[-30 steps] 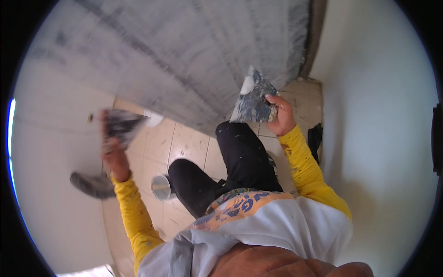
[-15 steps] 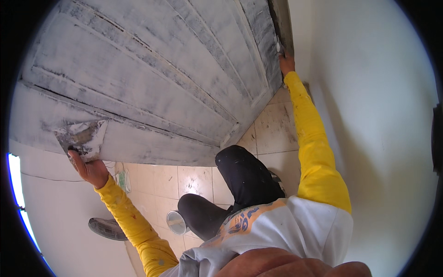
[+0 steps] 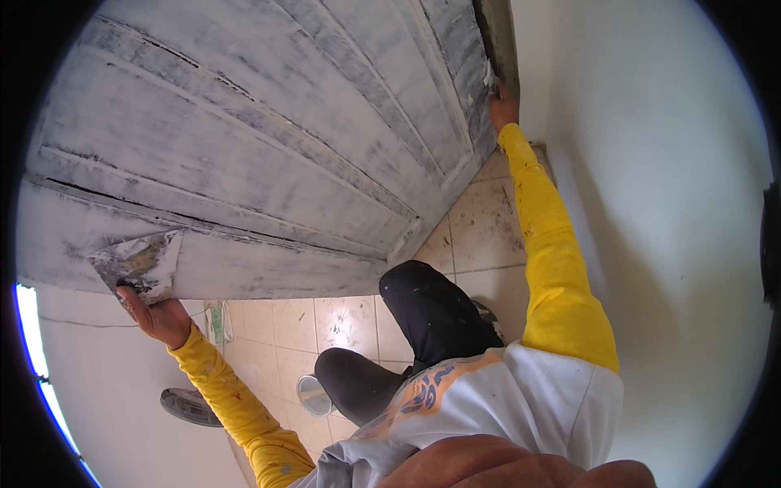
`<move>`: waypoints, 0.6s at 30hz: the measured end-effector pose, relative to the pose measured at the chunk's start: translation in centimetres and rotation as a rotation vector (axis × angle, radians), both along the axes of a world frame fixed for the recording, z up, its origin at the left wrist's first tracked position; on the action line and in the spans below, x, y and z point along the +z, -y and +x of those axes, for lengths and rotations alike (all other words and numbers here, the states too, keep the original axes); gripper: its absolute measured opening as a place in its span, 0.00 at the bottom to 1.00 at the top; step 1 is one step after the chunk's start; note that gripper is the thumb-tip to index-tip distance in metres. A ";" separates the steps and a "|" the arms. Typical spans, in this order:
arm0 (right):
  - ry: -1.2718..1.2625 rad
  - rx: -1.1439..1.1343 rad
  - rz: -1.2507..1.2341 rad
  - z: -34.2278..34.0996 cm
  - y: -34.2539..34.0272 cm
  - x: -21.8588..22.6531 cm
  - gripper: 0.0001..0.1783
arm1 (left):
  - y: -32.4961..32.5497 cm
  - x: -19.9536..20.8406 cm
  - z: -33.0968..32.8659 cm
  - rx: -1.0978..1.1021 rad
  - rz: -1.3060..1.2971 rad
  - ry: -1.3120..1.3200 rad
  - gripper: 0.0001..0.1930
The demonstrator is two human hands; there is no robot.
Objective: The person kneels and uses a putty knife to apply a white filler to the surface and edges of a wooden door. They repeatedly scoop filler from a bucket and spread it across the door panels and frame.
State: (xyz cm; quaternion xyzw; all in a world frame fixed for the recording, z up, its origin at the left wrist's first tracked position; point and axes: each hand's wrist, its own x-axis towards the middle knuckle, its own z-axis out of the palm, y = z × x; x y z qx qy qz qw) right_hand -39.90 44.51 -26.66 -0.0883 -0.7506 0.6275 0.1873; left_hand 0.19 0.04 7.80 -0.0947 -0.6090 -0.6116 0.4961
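Two dark-trousered knees (image 3: 419, 305) of mine are nearest, and a tin (image 3: 311, 394) stands on the tiles (image 3: 346, 325) just beside the left one. Further out, my left hand (image 3: 165, 320) has the scraper (image 3: 142, 262) pinched at its lower edge, thumb on the smeared face and fingers closed behind. The scraper lies in front of the lower left part of the door (image 3: 309, 122); whether they touch, I cannot tell. I'd keep this grip firm and the smeared face tilted up, so nothing slides off. Farthest, my right hand (image 3: 504, 111) is curled at the door's right edge, a pale sliver (image 3: 489, 75) poking out above it; I cannot tell how tightly the fingers close or on what. That arm is nearly straight, so leaning closer should give steadier, more even pressure there.
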 end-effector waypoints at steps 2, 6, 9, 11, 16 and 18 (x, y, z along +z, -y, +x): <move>-0.014 -0.009 -0.006 -1.2 0.1 0.1 0.27 | 0.2 0.1 0.0 0.018 -0.001 -0.002 0.22; -0.143 -0.094 -0.053 -1.2 3.7 -1.8 0.27 | -0.9 0.1 -0.5 0.016 0.025 0.004 0.22; -0.192 -0.040 0.085 2.6 5.9 -5.0 0.28 | -0.9 0.1 -0.4 0.008 0.037 0.006 0.22; -0.065 0.186 -0.006 4.9 4.7 -5.6 0.28 | -0.7 0.0 0.3 0.016 0.053 0.015 0.22; -0.011 0.055 0.060 1.2 -0.1 -2.3 0.27 | -0.3 -0.2 0.1 0.044 0.047 -0.009 0.22; -0.009 0.020 0.035 -0.5 -0.9 -1.2 0.27 | 0.2 -0.1 0.3 0.003 0.047 -0.002 0.22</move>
